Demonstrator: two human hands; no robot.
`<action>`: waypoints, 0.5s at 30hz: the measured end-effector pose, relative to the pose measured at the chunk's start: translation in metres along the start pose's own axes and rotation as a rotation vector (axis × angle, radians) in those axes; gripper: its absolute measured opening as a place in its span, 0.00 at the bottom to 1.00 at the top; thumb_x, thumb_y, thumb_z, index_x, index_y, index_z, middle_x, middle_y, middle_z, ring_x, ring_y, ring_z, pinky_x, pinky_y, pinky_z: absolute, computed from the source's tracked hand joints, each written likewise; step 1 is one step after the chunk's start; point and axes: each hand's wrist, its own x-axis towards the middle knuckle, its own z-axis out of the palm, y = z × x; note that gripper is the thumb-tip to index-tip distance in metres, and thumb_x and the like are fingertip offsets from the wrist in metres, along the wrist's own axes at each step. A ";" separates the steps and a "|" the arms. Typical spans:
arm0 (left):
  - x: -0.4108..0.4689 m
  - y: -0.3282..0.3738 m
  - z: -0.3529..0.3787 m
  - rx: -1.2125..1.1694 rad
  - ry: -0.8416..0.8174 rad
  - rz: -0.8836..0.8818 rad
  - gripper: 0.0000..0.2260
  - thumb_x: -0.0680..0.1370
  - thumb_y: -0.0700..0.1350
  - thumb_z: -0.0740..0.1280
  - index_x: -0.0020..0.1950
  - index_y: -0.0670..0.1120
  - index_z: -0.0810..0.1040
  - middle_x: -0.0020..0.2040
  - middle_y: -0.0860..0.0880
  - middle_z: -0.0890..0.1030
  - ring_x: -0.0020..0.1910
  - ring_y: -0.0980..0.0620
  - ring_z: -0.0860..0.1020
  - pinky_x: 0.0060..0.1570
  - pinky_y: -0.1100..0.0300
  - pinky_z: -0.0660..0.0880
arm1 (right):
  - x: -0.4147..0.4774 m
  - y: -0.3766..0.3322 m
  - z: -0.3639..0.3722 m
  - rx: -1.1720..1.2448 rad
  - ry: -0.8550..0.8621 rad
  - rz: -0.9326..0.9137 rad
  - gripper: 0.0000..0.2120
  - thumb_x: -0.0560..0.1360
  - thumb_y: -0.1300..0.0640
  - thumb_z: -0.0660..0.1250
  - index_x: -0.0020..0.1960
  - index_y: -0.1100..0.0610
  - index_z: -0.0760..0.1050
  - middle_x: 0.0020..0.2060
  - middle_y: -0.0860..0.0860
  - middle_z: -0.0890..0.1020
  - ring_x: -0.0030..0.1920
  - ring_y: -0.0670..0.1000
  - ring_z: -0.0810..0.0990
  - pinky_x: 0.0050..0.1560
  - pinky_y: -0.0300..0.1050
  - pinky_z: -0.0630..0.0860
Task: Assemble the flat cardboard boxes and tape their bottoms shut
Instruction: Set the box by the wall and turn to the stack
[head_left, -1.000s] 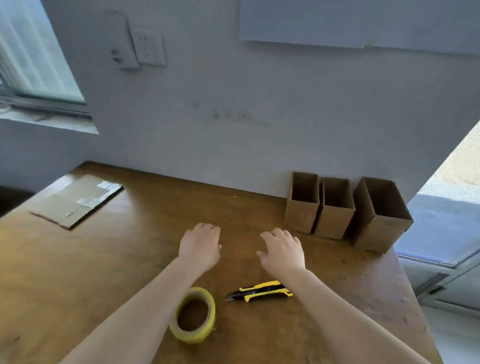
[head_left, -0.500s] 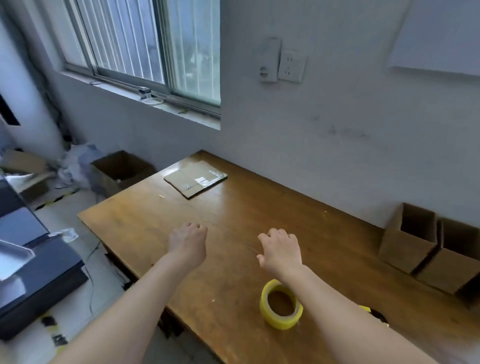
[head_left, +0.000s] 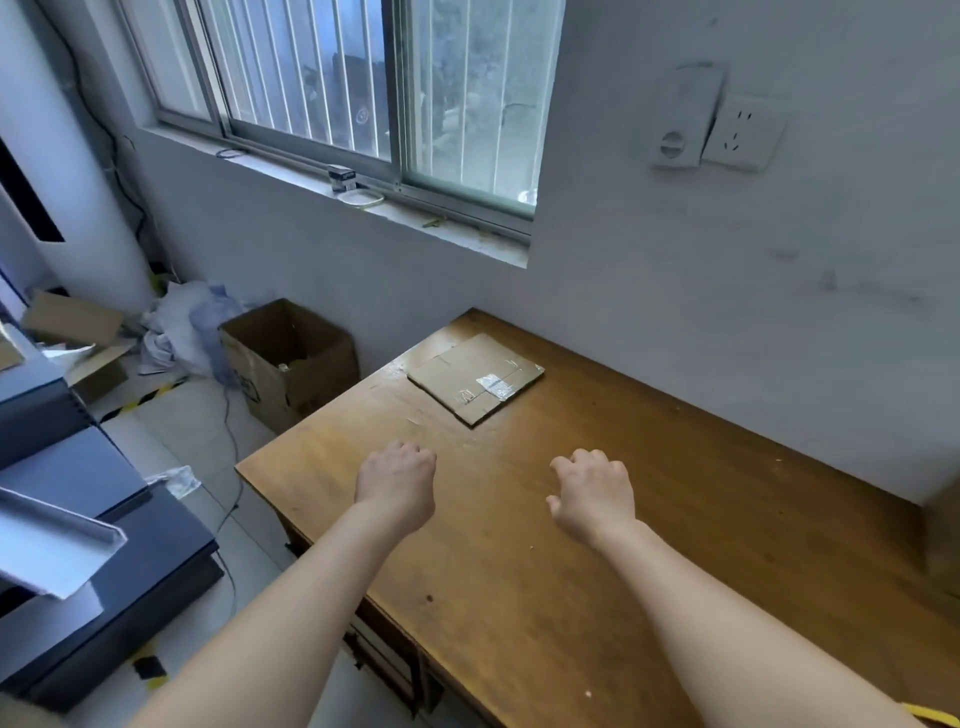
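Table (head_left: 701, 519): flat box (head_left: 475, 376) lies beyond left hand (head_left: 397, 486), right hand (head_left: 592, 493).

View swung left: flat cardboard (head_left: 475, 376), earlier at far left of table (head_left: 675, 519), now lies just ahead of left hand (head_left: 397, 483) and right hand (head_left: 592, 491). Tape roll, knife, upright boxes out of frame. Window (head_left: 363, 88), floor carton (head_left: 288, 353) newly in view

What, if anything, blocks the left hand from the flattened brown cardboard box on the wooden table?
Likely yes: only bare wooden table lies between the empty left hand and the flattened brown cardboard box.
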 end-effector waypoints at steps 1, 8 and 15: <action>0.010 -0.007 0.003 0.000 -0.008 0.003 0.10 0.79 0.44 0.62 0.59 0.49 0.74 0.58 0.50 0.76 0.61 0.48 0.72 0.51 0.56 0.69 | 0.010 -0.005 0.001 -0.004 -0.006 0.003 0.18 0.78 0.45 0.61 0.66 0.50 0.72 0.59 0.51 0.75 0.62 0.54 0.72 0.60 0.48 0.68; 0.092 -0.040 0.028 -0.038 -0.034 -0.008 0.11 0.78 0.43 0.63 0.61 0.50 0.75 0.58 0.50 0.77 0.60 0.48 0.73 0.54 0.56 0.71 | 0.096 -0.030 0.020 -0.014 -0.069 0.006 0.19 0.79 0.44 0.60 0.66 0.50 0.71 0.61 0.51 0.75 0.63 0.54 0.71 0.62 0.49 0.67; 0.162 -0.062 0.047 -0.061 -0.080 -0.004 0.11 0.78 0.43 0.63 0.60 0.50 0.76 0.55 0.50 0.77 0.55 0.49 0.73 0.49 0.57 0.71 | 0.168 -0.050 0.040 0.010 -0.147 0.049 0.18 0.79 0.45 0.60 0.66 0.50 0.71 0.61 0.52 0.75 0.63 0.54 0.70 0.62 0.49 0.67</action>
